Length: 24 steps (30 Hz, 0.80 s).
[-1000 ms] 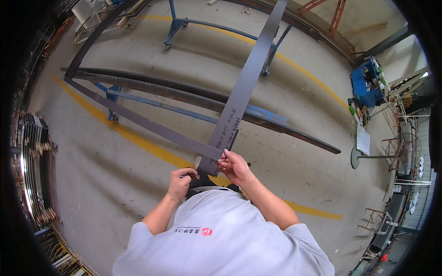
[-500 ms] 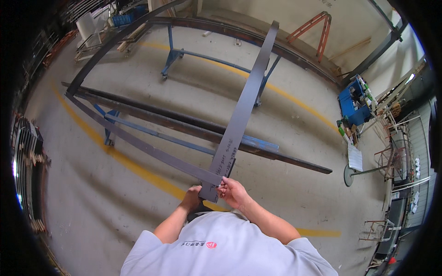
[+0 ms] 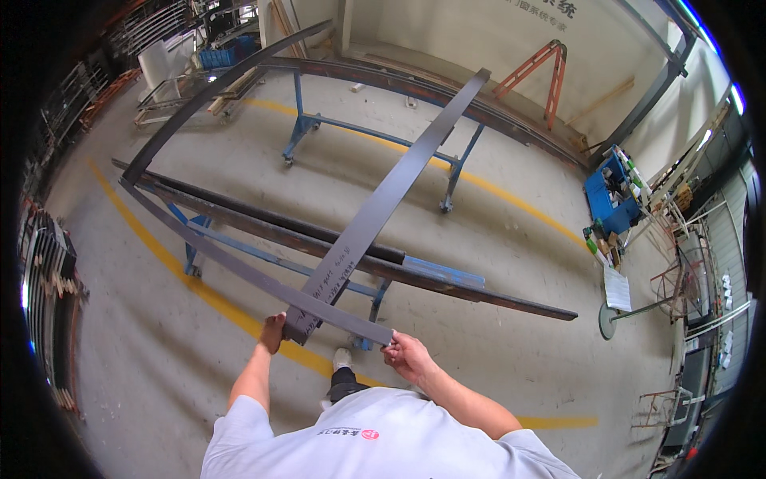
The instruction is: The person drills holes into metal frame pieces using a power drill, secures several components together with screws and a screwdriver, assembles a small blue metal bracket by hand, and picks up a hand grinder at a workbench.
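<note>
My left hand [image 3: 273,333] is closed on the near end of a long, wide grey metal profile [image 3: 387,203] with handwriting on its face. That profile slants away to the far right across two dark beams. My right hand [image 3: 409,359] grips the near right end of a narrower grey profile [image 3: 343,317]. This narrower piece crosses over the wide one near my left hand and runs off to the far left, where it meets a dark side bar [image 3: 191,104]. The fingertips of my left hand are partly hidden by the wide profile.
Blue wheeled trestles [image 3: 299,128] carry the near dark beam [image 3: 511,299] and the far one. An orange ladder [image 3: 550,84] leans at the back wall. At right stand a blue bin cart [image 3: 610,195] and a round-based stand [image 3: 608,323]. Stacked profiles [image 3: 48,263] line the left.
My left hand and the wide profile's near end have swung left. The narrower profile's end now extends right past the wide one, still in my right hand. My hands are farther apart.
</note>
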{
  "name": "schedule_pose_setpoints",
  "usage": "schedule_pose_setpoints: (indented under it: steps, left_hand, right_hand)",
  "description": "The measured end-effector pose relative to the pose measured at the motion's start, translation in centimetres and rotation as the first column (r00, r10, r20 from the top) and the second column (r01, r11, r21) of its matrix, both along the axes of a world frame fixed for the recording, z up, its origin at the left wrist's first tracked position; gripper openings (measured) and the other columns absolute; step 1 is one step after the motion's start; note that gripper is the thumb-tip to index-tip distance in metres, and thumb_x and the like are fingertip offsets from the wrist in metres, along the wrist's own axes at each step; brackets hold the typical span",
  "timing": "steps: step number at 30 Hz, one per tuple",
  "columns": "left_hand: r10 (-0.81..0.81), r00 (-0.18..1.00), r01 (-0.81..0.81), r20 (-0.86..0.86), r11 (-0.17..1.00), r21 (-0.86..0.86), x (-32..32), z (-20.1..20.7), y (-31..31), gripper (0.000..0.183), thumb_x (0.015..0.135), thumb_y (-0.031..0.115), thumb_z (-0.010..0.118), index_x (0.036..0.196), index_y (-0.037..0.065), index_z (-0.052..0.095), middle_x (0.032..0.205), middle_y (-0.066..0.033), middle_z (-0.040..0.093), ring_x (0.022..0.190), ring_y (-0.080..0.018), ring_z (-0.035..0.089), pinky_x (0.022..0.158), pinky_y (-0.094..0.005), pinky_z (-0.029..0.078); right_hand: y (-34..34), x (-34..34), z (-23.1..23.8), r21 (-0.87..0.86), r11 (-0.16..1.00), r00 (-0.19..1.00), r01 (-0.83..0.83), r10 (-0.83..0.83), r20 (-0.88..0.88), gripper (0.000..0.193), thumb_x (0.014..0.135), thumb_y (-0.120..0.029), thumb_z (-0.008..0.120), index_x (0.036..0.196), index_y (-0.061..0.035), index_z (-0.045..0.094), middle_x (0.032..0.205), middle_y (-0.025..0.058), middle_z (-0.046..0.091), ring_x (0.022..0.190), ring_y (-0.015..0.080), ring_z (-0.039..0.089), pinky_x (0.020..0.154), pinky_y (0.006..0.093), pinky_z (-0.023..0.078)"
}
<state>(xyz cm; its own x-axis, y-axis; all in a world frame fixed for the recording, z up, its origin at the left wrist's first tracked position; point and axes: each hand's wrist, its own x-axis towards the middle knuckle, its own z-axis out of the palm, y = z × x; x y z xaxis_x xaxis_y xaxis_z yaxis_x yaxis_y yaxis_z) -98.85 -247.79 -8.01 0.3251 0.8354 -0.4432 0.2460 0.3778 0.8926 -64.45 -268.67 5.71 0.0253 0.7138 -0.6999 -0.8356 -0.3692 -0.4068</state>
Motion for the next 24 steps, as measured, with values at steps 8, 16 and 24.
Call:
schedule_pose_setpoints:
  steps: [8, 16, 24]
  left_hand:
    - [0.150, 0.988, -0.150, -0.026, 0.989, 0.001, 2.5, -1.5, -3.6, 0.044, 0.102, 0.043, 0.051, 0.094, 0.003, 0.066, 0.075, -0.0027, 0.061, 0.062, -0.0126, 0.056, 0.050, -0.0313, 0.048]
    - [0.262, 0.963, -0.260, -0.067, 0.965, 0.028, 7.0, -2.7, -8.5, 0.047, 0.103, 0.040, 0.048, 0.091, -0.002, 0.066, 0.071, -0.0084, 0.062, 0.053, -0.0178, 0.057, 0.050, -0.0361, 0.047]
    - [0.308, 0.948, -0.277, -0.077, 0.921, 0.275, 6.3, -6.9, -9.4, 0.041, 0.103, 0.032, 0.047, 0.083, 0.000, 0.063, 0.068, -0.0072, 0.060, 0.054, -0.0167, 0.057, 0.048, -0.0359, 0.042]
  right_hand:
    - [0.2, -0.3, 1.0, -0.091, 0.994, 0.992, 0.062, -0.051, 0.114, 0.021, 0.102, -0.020, 0.059, 0.102, 0.0004, 0.056, 0.084, 0.0089, 0.059, 0.064, 0.0106, 0.050, 0.057, 0.0267, 0.045]
    - [0.9, 0.4, -0.8, -0.077, 0.993, 0.984, 0.090, -0.077, 0.163, 0.021, 0.103, -0.020, 0.058, 0.104, 0.0008, 0.056, 0.087, 0.0106, 0.062, 0.063, 0.0108, 0.051, 0.057, 0.0269, 0.047]
    - [1.7, 0.8, -0.6, -0.023, 0.998, 0.992, 0.052, -0.049, 0.114, 0.020, 0.102, -0.020, 0.059, 0.104, 0.0007, 0.057, 0.084, 0.0086, 0.060, 0.064, 0.0115, 0.051, 0.058, 0.0281, 0.047]
